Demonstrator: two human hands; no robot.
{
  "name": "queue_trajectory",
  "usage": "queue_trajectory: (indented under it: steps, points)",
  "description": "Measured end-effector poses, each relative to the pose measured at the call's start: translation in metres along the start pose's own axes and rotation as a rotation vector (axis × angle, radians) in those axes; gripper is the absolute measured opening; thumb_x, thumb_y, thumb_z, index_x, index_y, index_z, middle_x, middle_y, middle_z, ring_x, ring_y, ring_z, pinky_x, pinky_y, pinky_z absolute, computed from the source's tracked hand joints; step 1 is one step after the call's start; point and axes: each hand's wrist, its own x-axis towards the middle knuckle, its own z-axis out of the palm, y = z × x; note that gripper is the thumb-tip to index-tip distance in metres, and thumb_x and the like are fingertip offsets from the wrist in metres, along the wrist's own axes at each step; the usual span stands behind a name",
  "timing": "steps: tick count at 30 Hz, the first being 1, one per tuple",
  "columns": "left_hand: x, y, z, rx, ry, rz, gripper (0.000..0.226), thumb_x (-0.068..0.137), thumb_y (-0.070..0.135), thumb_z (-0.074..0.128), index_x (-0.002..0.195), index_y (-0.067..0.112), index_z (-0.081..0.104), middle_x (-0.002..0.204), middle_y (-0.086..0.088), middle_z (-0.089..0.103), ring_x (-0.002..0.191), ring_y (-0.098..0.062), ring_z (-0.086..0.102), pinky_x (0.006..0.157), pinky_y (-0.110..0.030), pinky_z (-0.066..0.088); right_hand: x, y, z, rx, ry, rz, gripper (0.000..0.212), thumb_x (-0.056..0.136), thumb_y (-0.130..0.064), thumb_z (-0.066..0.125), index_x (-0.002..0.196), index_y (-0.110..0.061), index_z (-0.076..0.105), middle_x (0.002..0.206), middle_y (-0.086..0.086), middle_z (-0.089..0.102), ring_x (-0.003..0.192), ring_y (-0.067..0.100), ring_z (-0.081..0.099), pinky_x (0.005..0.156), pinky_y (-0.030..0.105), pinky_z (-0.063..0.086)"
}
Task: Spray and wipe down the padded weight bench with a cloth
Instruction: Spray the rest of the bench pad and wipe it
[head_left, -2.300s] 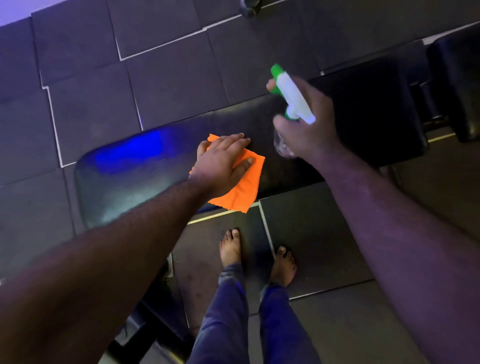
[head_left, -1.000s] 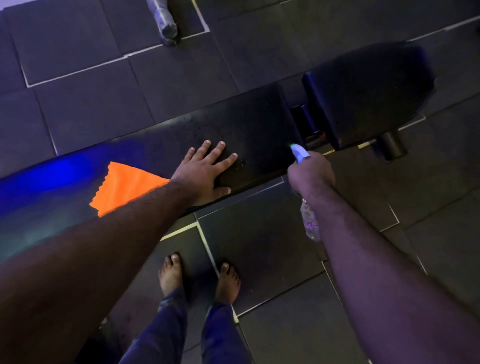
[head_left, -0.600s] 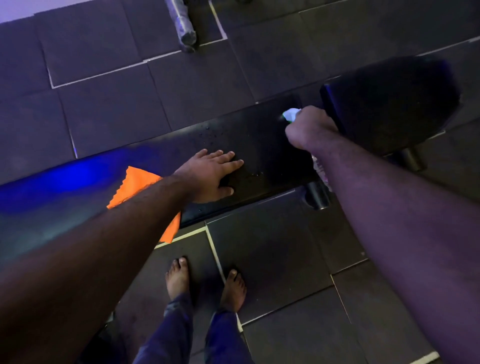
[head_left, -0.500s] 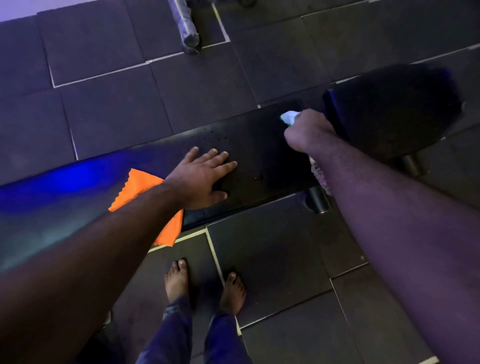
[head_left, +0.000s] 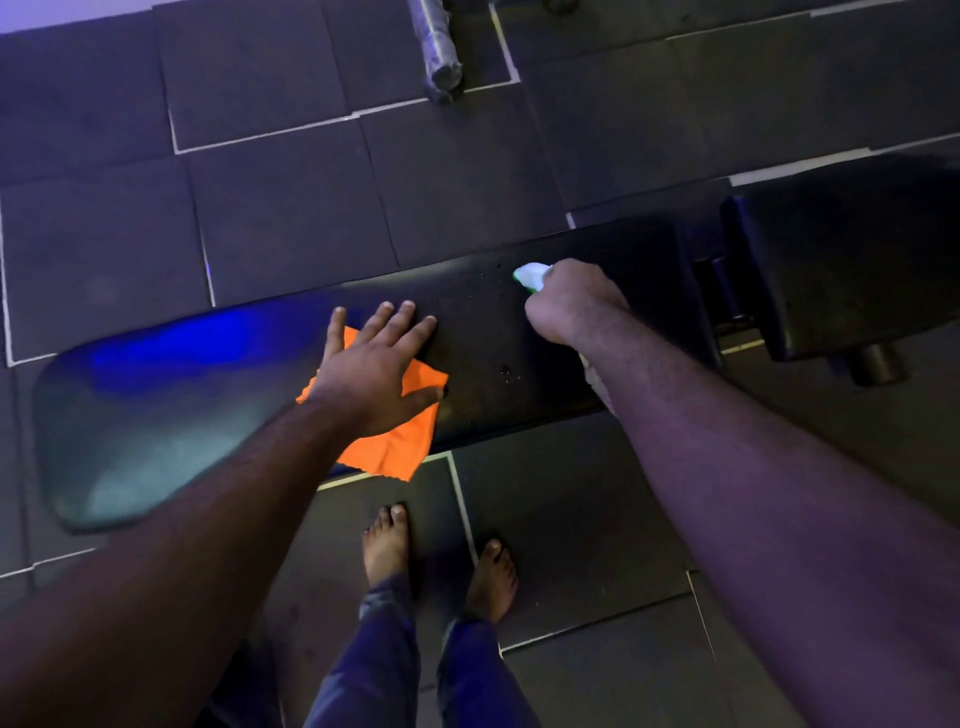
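The long black padded bench (head_left: 171, 415) runs left to right across the view, with a blue light reflection on its left half and small droplets near its right end. An orange cloth (head_left: 395, 441) lies on the pad and hangs over the near edge. My left hand (head_left: 376, 364) presses flat on the cloth with fingers spread. My right hand (head_left: 571, 304) is closed around a spray bottle (head_left: 532, 273); only its white and green nozzle shows, pointing left over the pad. The bottle's body is hidden behind my wrist.
A second black pad (head_left: 852, 260), the seat section, sits at the right with a metal hinge between it and the long pad. A grey bar end (head_left: 436, 52) lies on the tiled rubber floor beyond. My bare feet (head_left: 387, 545) stand close to the bench's near edge.
My left hand moved from the bare pad onto the orange cloth and now presses on it. My right hand with the spray bottle stays over the bench's right end.
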Motion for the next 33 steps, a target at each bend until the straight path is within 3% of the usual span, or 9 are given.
queue_trajectory:
  steps: [5,10,16,20,23,26,29,31,33]
  points:
    - [-0.027,-0.005,0.0,-0.097,0.159,-0.113,0.09,0.097,0.076,0.051,0.17,0.027,0.029,0.179,-0.001,0.026,0.169,-0.023,0.006,0.132,-0.063,-0.009,-0.016,-0.041,0.018,-0.019,0.003,-0.03,0.017,0.09,-0.02,0.061,0.107,-0.021,0.065,0.076,-0.001,0.056,0.061,0.018,0.051,0.05,0.027,0.036]
    - [-0.053,0.0,0.002,-0.324,0.28,-0.084,0.087,0.092,0.07,0.057,0.16,0.015,0.05,0.169,-0.009,0.046,0.164,-0.03,0.027,0.135,-0.057,0.009,-0.027,-0.054,0.024,-0.014,0.017,-0.004,0.024,0.09,-0.02,0.063,0.114,-0.021,0.068,0.076,-0.001,0.053,0.061,0.017,0.047,0.051,0.027,0.034]
    - [-0.075,0.025,0.007,-0.905,0.111,-0.048,0.108,0.074,0.071,0.081,0.162,0.021,0.045,0.158,0.005,0.057,0.147,-0.011,0.05,0.121,-0.035,0.042,-0.069,-0.063,0.03,0.423,0.075,-0.023,0.005,0.088,-0.019,0.062,0.091,-0.02,0.066,0.079,-0.004,0.063,0.079,0.028,0.066,0.059,0.032,0.044]
    - [-0.076,0.047,0.014,-1.075,0.159,0.014,0.107,0.064,0.056,0.097,0.154,0.052,0.04,0.138,0.027,0.066,0.127,0.005,0.063,0.098,-0.014,0.05,-0.114,-0.088,0.039,1.045,0.036,-0.124,0.05,0.067,0.0,0.054,0.101,-0.029,0.075,0.086,-0.012,0.073,0.068,0.013,0.061,0.059,0.033,0.051]
    - [-0.078,0.041,0.01,-1.031,0.292,-0.121,0.084,0.062,0.055,0.091,0.133,0.061,0.046,0.111,0.03,0.072,0.094,0.006,0.071,0.07,-0.015,0.052,-0.129,-0.107,0.05,1.19,0.04,-0.227,0.069,0.069,0.006,0.06,0.123,-0.036,0.072,0.084,-0.027,0.066,0.065,0.002,0.053,0.06,0.025,0.047]
    - [-0.081,0.017,0.008,-1.01,0.488,-0.278,0.065,0.064,0.067,0.085,0.121,0.058,0.055,0.102,0.031,0.074,0.087,0.009,0.072,0.069,-0.009,0.051,-0.139,-0.124,0.065,1.168,0.159,-0.374,0.07,0.077,-0.008,0.083,0.141,-0.02,0.056,0.114,-0.025,0.067,0.097,0.004,0.065,0.088,0.033,0.056]
    - [-0.078,-0.018,0.007,-1.024,0.696,-0.425,0.054,0.068,0.062,0.089,0.109,0.048,0.056,0.098,0.023,0.076,0.083,0.008,0.072,0.074,-0.016,0.056,-0.145,-0.127,0.093,1.034,0.192,-0.461,0.089,0.078,-0.025,0.094,0.152,-0.011,0.046,0.145,0.005,0.06,0.127,0.015,0.061,0.108,0.034,0.051]
    - [-0.072,-0.048,0.004,-1.042,0.775,-0.521,0.067,0.062,0.056,0.098,0.109,0.039,0.054,0.099,0.021,0.076,0.087,0.005,0.073,0.08,-0.02,0.058,-0.143,-0.118,0.115,0.989,0.197,-0.437,0.074,0.087,-0.025,0.087,0.149,-0.007,0.052,0.144,0.009,0.062,0.131,0.017,0.061,0.112,0.039,0.049]
    - [-0.064,-0.075,-0.003,-1.011,0.792,-0.59,0.08,0.052,0.066,0.099,0.109,0.042,0.049,0.1,0.035,0.07,0.087,0.015,0.068,0.074,-0.004,0.049,-0.139,-0.106,0.135,0.896,0.212,-0.382,0.048,0.101,-0.022,0.072,0.143,-0.004,0.059,0.142,0.01,0.065,0.133,0.021,0.061,0.113,0.047,0.046]
